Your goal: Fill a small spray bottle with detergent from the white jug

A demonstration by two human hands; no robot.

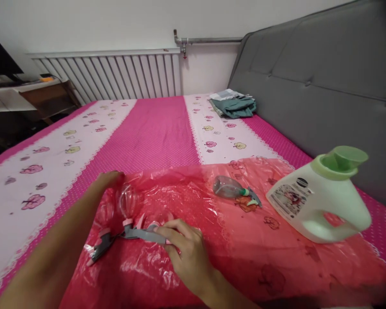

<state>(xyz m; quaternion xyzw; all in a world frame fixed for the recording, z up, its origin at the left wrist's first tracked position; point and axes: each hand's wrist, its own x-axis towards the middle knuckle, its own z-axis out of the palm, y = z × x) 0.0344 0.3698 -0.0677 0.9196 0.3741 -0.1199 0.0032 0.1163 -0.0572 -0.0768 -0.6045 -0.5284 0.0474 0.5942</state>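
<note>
A clear spray bottle (127,201) with a pink collar and grey spray head lies on a red translucent plastic sheet (186,193). My right hand (188,249) is closed on the end of a grey spray head, thumb and fingers pinching it. Pink trigger parts and another collar show beside it; where one sprayer ends and another begins is hard to make out. Left of these lies a second clear spray bottle (104,214) with a dark grey head. Beyond the bottles, my left hand (112,177) is at the sheet's far left edge, its fingers mostly hidden.
A grey spray bottle (227,187) with a green collar lies to the right. Beside it stands a pale green jug (321,197) with a green cap. Folded clothes (233,105) rest near the grey headboard (321,77). A radiator (116,75) lines the wall behind the bed.
</note>
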